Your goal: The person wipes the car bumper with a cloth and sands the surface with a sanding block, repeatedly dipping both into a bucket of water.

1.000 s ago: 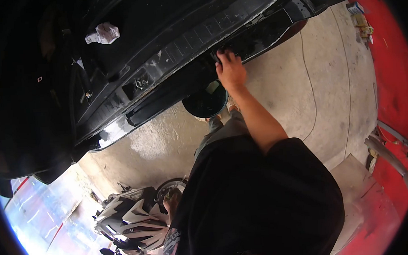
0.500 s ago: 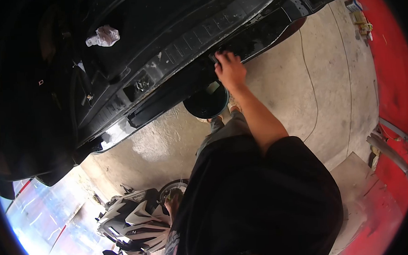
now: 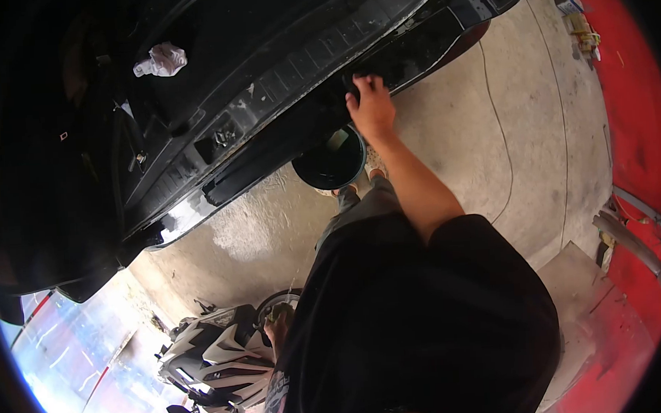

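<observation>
The room is floored with pale, stained concrete (image 3: 454, 136), on which a glossy patch (image 3: 242, 230) is seen. The floor is crossed lengthwise by two thin dark lines (image 3: 563, 119). The right side is bounded by a red surface (image 3: 635, 108), beside which small containers (image 3: 580, 32) are placed. Grey bars (image 3: 633, 244) are located near a flat panel (image 3: 566, 280). A motorcycle (image 3: 222, 350) is parked at lower left, where strong light is admitted.

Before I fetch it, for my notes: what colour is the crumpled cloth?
The cloth looks whitish with a faint pink tint, best seen in the head view.
</observation>
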`<action>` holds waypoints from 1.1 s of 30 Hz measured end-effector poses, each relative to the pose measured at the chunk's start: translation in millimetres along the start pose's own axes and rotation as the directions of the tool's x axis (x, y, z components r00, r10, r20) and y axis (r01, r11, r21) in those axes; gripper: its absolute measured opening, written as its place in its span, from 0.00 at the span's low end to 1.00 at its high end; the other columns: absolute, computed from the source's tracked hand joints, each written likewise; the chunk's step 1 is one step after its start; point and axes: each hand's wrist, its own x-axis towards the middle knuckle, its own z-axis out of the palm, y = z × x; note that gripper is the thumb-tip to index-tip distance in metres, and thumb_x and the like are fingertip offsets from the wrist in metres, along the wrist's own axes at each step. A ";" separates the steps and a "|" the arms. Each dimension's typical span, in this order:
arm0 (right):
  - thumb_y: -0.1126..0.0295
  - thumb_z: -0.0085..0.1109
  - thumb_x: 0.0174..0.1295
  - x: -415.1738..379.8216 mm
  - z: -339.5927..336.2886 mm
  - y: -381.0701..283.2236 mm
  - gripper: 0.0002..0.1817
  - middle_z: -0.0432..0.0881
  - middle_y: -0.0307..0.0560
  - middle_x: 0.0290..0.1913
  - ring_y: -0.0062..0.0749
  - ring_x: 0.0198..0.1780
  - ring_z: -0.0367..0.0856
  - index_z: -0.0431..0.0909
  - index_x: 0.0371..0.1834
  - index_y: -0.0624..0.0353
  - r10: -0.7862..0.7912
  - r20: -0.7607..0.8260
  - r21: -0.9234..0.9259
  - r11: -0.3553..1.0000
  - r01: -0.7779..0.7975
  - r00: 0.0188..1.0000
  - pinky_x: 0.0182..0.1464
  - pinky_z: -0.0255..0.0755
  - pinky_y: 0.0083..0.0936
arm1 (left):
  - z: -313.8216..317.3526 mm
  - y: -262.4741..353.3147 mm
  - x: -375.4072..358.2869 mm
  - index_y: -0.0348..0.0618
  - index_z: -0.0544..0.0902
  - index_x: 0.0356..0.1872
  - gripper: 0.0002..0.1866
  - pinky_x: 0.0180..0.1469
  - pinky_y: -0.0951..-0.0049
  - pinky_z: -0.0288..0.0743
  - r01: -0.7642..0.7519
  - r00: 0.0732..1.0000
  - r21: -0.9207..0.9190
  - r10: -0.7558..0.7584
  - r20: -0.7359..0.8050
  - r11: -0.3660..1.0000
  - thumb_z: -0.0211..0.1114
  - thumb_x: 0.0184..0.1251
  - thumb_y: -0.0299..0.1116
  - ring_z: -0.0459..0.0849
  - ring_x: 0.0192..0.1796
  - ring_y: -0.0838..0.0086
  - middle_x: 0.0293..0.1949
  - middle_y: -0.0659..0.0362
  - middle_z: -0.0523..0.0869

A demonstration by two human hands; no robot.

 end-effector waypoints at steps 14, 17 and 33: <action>0.63 0.73 0.62 -38.3 3.4 -4.5 0.24 0.78 0.42 0.69 0.51 0.57 0.83 0.80 0.62 0.41 -0.138 0.109 0.083 0.988 0.129 0.984 0.51 0.87 0.47 | 8.6 1.9 -17.2 0.37 0.90 0.53 0.23 0.58 0.64 0.82 0.042 0.999 -0.044 -0.041 0.014 0.998 0.78 0.59 0.39 0.92 0.50 0.66 0.48 0.53 0.94; 0.63 0.73 0.62 -30.5 1.3 1.2 0.24 0.78 0.41 0.68 0.51 0.57 0.83 0.80 0.62 0.41 -0.181 0.126 0.095 0.981 0.170 0.975 0.51 0.87 0.48 | 10.1 -7.2 -15.2 0.37 0.90 0.55 0.24 0.58 0.64 0.82 0.021 0.999 -0.013 -0.021 0.024 1.000 0.78 0.59 0.40 0.92 0.51 0.66 0.49 0.52 0.94; 0.62 0.70 0.64 -1.5 10.1 -0.3 0.22 0.78 0.38 0.72 0.49 0.55 0.83 0.81 0.62 0.43 -0.155 0.046 -0.005 0.988 0.155 0.987 0.50 0.87 0.45 | 7.5 94.6 -78.4 0.37 0.88 0.56 0.25 0.54 0.66 0.83 0.201 0.979 -0.141 -0.205 -0.016 0.969 0.80 0.59 0.38 0.91 0.48 0.68 0.47 0.54 0.93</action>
